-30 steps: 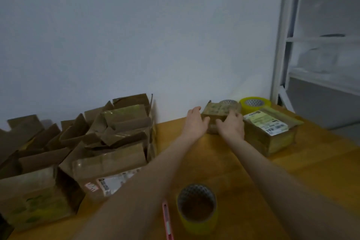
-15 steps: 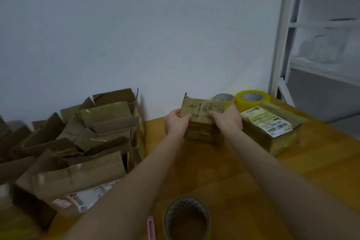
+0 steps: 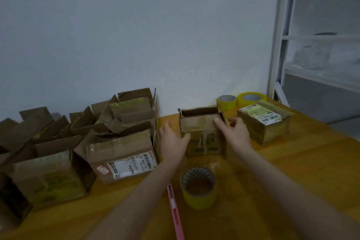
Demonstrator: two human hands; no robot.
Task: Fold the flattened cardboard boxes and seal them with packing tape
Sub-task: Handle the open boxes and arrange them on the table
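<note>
On the wooden table point(image 3: 292, 171), the small box point(image 3: 202, 138), half-flat a moment before, stood upright and opened near the wall. The left hand point(image 3: 173, 142), fingers spread, steadied its side; the right hand point(image 3: 234, 132) pinched a top flap. Folding, then taping, seemingly remained.

Box point(image 3: 202, 136) motion-blurred, print unreadable. Right hand point(image 3: 236, 132) hid flap corner. Knife point(image 3: 176, 214) ran off frame at 6 o'clock. Cartons point(image 3: 11, 208) cropped at 9 o'clock. Label point(image 3: 266, 116) text too small.
</note>
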